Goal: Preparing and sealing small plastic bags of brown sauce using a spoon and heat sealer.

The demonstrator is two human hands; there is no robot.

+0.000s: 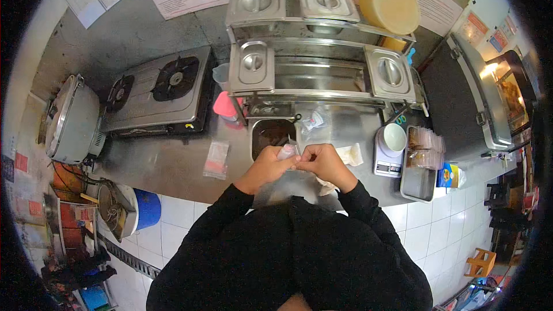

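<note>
My left hand point(268, 165) grips a small clear plastic bag point(287, 152) with pink print. My right hand point(323, 162) pinches at the bag's right edge, thumb and fingertips together, close to my left thumb. Both hands are over the counter's front part, just before my body. Directly behind them stands a deep metal pan point(268, 131) with dark contents, its front right corner hidden by the hands and bag. To the left lies a flat stack of clear bags with pink print point(216, 160). A crumpled plastic bag point(314, 120) rests behind my right hand.
Right of my hands are a cream-coloured cloth or paper point(351, 154), a kitchen scale point(387, 167) bearing a bowl point(393, 138), and a metal tray point(418, 185) with filled packets. A gas stove point(151, 95) stands left. Lidded steel pans point(252, 67) sit on the rack behind.
</note>
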